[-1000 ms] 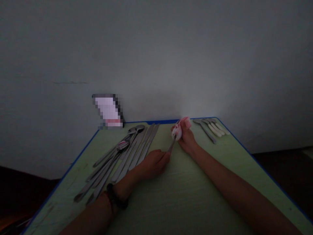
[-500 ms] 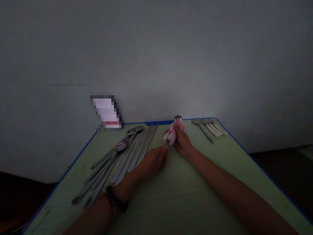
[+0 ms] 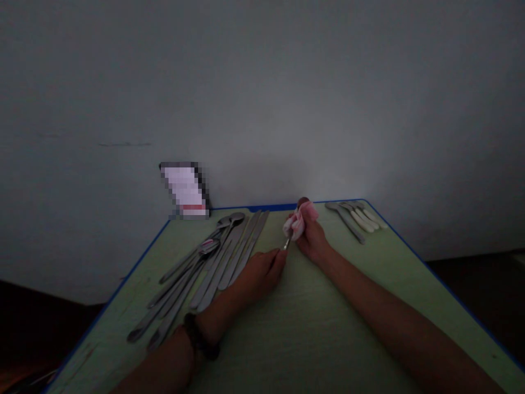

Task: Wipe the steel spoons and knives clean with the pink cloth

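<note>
My left hand [image 3: 268, 267] is closed around the handle end of a metal spoon [image 3: 303, 201], whose rounded bowl shows beyond my other hand. My right hand [image 3: 312, 238] is wrapped round a pink and white cloth [image 3: 301, 220], which encloses the spoon's middle part. A short bit of bare handle shows between the two hands. Left of my hands lie several table knives [image 3: 241, 249] side by side. Several metal spoons [image 3: 223, 232] lie beyond them, partly overlapping, their handles toward me.
On the right of the green table [image 3: 328, 328] lie a grey metal spoon [image 3: 346, 221] and several white-handled utensils [image 3: 365, 218]. A blurred-out phone-like device [image 3: 186, 189] leans on the wall [image 3: 262, 98] at the back left. Blue edging [image 3: 443, 279] borders the tabletop.
My right hand and the cloth have shifted slightly up the spoon toward its bowl, so more handle shows between the hands. The whole view has moved a little.
</note>
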Action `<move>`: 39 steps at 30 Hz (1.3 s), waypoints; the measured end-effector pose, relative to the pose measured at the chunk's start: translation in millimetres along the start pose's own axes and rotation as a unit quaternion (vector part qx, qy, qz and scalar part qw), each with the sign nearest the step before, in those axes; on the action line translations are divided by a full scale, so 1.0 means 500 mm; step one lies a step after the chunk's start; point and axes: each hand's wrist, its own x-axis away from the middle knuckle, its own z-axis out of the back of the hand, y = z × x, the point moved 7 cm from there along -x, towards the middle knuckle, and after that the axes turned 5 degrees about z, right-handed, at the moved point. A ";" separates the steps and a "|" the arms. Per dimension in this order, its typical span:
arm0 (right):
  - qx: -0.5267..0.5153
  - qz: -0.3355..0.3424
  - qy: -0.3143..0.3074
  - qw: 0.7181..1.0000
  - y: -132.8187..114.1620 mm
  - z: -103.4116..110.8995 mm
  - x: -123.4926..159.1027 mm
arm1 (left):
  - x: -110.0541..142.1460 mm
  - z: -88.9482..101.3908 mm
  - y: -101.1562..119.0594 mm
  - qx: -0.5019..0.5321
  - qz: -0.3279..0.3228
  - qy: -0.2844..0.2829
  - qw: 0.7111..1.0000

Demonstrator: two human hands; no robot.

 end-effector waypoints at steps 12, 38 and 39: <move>0.044 -0.025 -0.028 0.998 0.006 -0.008 0.012 | -0.007 -0.003 -0.020 0.106 0.022 0.002 0.994; 0.019 -0.031 -0.036 0.999 0.006 -0.009 0.008 | -0.005 -0.013 -0.017 0.118 0.005 -0.046 0.992; 0.019 -0.032 -0.035 0.999 0.006 -0.010 0.009 | -0.004 -0.013 -0.015 0.112 0.004 -0.049 0.993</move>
